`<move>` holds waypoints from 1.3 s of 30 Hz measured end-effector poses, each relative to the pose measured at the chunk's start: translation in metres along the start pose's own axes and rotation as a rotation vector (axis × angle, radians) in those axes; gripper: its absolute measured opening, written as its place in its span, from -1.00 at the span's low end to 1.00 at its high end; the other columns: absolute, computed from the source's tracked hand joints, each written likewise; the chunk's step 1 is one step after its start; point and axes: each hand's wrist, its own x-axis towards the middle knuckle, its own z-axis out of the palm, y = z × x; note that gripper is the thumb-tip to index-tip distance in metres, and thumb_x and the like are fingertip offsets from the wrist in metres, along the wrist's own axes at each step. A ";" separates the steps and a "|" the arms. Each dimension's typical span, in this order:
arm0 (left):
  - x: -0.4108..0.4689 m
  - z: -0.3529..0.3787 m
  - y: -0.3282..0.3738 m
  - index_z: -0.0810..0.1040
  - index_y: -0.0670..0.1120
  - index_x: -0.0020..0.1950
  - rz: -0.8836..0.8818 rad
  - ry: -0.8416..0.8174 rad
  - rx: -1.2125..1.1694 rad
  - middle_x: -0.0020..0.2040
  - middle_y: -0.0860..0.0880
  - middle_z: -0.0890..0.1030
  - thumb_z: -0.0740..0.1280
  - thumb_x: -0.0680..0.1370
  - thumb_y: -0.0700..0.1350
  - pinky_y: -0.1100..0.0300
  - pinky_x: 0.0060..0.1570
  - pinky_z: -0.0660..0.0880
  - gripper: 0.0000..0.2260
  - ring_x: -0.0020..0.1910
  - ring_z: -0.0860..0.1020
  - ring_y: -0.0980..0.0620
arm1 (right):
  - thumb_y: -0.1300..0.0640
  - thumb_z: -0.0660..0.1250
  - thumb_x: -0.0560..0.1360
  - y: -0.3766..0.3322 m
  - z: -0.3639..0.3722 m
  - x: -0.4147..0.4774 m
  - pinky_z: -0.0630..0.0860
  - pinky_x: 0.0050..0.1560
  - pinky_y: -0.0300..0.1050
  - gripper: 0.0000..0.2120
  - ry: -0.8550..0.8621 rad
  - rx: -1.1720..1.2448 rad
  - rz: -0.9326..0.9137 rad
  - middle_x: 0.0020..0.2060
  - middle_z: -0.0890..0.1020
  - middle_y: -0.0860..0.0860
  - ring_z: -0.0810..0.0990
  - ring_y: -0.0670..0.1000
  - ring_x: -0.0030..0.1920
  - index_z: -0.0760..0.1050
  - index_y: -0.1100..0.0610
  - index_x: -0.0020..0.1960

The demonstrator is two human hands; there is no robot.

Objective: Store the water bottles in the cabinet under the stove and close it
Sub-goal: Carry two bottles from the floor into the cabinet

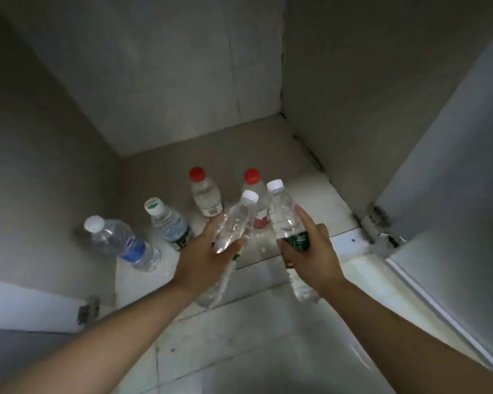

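My left hand (202,251) grips a clear white-capped bottle (236,220) round its middle, tilted toward the cabinet. My right hand (310,251) holds a second white-capped bottle with a green label (285,214), also leaning in. Both bottles hang just above the front edge of the cabinet floor (319,200). Inside the cabinet stand several bottles: one with a blue label (117,240) at the left, one with a green-marked cap (168,223), and two with red caps (204,194) (252,177) behind the held ones.
The right cabinet door (453,166) stands open, with its hinge (379,223) at the lower corner. The left door (26,305) is open too, seen edge-on. Tiled kitchen floor (239,351) lies in front. The right back part of the cabinet floor holds nothing.
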 end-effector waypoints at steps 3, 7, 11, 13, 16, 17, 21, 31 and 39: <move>0.014 0.015 -0.036 0.25 0.25 0.39 0.085 0.024 -0.004 0.08 0.24 0.49 0.23 0.33 0.37 0.22 0.02 0.38 -0.36 0.13 0.50 0.15 | 0.04 0.35 0.46 0.035 0.038 0.012 0.36 -0.19 -0.36 -0.32 0.081 0.047 0.013 -0.03 0.36 0.03 0.51 -0.12 -0.23 0.06 -0.38 0.39; 0.010 0.026 -0.064 0.18 0.34 0.39 0.080 0.059 -0.021 0.15 0.27 0.48 0.27 0.38 0.36 0.25 0.03 0.34 -0.39 0.09 0.45 0.22 | 0.03 0.35 0.46 0.061 0.060 0.023 0.43 -0.16 -0.22 -0.29 0.149 0.012 0.068 -0.03 0.31 0.02 0.50 -0.11 -0.24 0.03 -0.35 0.42; 0.007 0.034 -0.080 0.14 0.39 0.37 0.070 0.077 -0.011 0.13 0.30 0.44 0.28 0.38 0.27 0.32 -0.02 0.34 -0.41 0.07 0.44 0.23 | 0.00 0.34 0.46 0.079 0.068 0.032 0.48 -0.13 -0.11 -0.29 0.120 -0.077 0.103 -0.03 0.29 0.02 0.54 0.03 -0.28 0.00 -0.38 0.41; 0.009 0.037 -0.083 0.16 0.40 0.35 0.074 0.093 -0.042 0.13 0.37 0.41 0.32 0.38 0.24 0.45 -0.08 0.31 -0.41 0.07 0.42 0.27 | -0.01 0.33 0.46 0.086 0.072 0.039 0.48 -0.12 -0.10 -0.30 0.113 -0.127 0.118 -0.02 0.28 0.03 0.53 0.08 -0.27 0.01 -0.33 0.43; 0.017 0.037 -0.082 0.19 0.31 0.37 0.073 0.131 -0.076 0.14 0.36 0.43 0.37 0.41 0.16 0.44 -0.09 0.33 -0.41 0.07 0.45 0.23 | -0.04 0.29 0.48 0.089 0.074 0.049 0.43 -0.12 -0.09 -0.34 0.096 -0.199 0.154 -0.02 0.27 0.06 0.47 0.12 -0.25 0.02 -0.25 0.46; 0.020 0.037 -0.081 0.19 0.28 0.38 0.077 0.149 -0.070 0.17 0.32 0.44 0.37 0.42 0.15 0.37 -0.08 0.35 -0.41 0.08 0.45 0.21 | -0.05 0.28 0.49 0.089 0.075 0.052 0.42 -0.13 -0.08 -0.35 0.077 -0.224 0.163 -0.02 0.27 0.07 0.46 0.13 -0.25 0.02 -0.24 0.46; 0.026 0.037 -0.075 0.10 0.24 0.44 0.128 0.231 -0.009 0.32 0.28 0.36 0.35 0.44 0.15 0.24 0.06 0.34 -0.35 0.21 0.40 0.21 | -0.07 0.26 0.49 0.088 0.078 0.053 0.41 -0.10 -0.03 -0.36 0.043 -0.278 0.193 -0.01 0.28 0.09 0.50 0.20 -0.14 0.01 -0.24 0.46; 0.052 0.052 -0.069 0.14 0.15 0.43 0.178 0.302 -0.296 0.35 0.12 0.41 0.45 0.39 0.04 -0.08 0.21 0.47 -0.29 0.30 0.44 0.07 | -0.14 0.25 0.48 0.096 0.073 0.056 0.46 0.06 0.06 -0.34 0.048 -0.334 0.163 -0.06 0.30 0.06 0.47 0.20 0.03 0.00 -0.20 0.47; 0.054 0.069 -0.082 0.17 0.15 0.41 0.121 0.311 -0.447 0.34 0.05 0.41 0.47 0.38 -0.01 -0.13 0.23 0.46 -0.31 0.30 0.45 0.04 | -0.14 0.28 0.46 0.092 0.075 0.051 0.46 0.10 0.06 -0.31 0.074 -0.330 0.170 -0.05 0.28 0.04 0.46 0.16 0.03 0.00 -0.20 0.47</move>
